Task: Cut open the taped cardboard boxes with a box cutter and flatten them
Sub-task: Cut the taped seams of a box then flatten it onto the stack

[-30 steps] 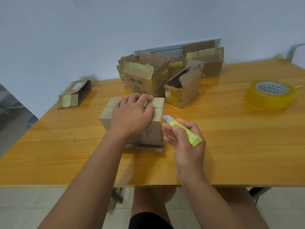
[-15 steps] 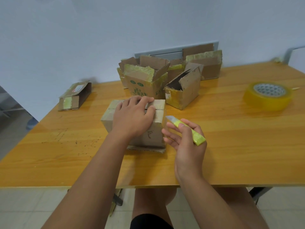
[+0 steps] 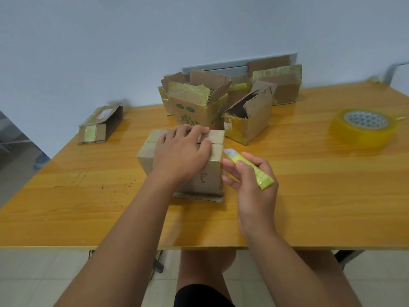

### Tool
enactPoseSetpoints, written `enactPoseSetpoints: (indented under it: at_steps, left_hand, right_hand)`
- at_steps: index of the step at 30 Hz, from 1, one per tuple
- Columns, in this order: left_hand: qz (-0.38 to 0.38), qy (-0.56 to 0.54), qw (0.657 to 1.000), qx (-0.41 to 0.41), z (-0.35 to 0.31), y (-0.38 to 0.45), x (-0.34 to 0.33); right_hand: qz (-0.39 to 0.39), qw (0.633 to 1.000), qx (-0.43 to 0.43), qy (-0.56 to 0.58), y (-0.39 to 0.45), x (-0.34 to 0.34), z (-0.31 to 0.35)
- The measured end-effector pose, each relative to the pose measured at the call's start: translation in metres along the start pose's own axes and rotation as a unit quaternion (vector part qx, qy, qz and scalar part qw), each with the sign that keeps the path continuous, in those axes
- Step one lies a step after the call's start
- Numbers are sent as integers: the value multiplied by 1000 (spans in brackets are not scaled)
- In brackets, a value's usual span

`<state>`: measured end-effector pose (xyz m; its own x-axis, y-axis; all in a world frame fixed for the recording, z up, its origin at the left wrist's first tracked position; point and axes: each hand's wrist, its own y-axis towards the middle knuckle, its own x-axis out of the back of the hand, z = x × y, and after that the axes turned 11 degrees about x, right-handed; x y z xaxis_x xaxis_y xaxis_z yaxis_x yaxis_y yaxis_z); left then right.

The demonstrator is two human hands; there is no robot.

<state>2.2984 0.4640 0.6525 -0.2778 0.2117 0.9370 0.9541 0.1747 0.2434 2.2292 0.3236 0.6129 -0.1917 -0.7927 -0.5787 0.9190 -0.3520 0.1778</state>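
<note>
A small brown cardboard box stands in the middle of the wooden table, its top flaps closed along a centre seam. My left hand lies over the box top, fingers curved over the far flap and thumb at the seam. My right hand holds a yellow-green box cutter just right of the box. The cutter's pale tip points at the box's upper right edge, near the seam's end.
Behind the box stand several opened cardboard boxes with yellowish tape, one directly behind on the right. A small open-ended box lies at the far left. A roll of clear yellow tape sits at the right.
My right hand with the cutter has shifted slightly, fingers closing round the handle again after loosening. My left hand and the box stay where they were.
</note>
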Motion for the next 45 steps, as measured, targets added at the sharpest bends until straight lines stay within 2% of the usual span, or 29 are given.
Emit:
enactPoseSetpoints:
  at_steps: [16, 23, 27, 35, 45]
  left_hand:
    - [5, 6, 1000, 4, -1, 0, 1]
    - [9, 7, 1000, 2, -1, -1, 3]
    - [14, 6, 1000, -1, -1, 0, 3]
    - [1, 3, 1000, 0, 0, 0, 1]
    - [-7, -2, 1000, 1, 0, -1, 0]
  right_hand:
    - [7, 1000, 10, -5, -14, 4, 8]
    - [46, 997, 42, -51, -14, 16, 9]
    - [14, 996, 64, -58, 0, 16, 13]
    - [13, 1000, 14, -1, 10, -8, 0]
    - [-12, 1000, 4, -8, 7, -5, 0]
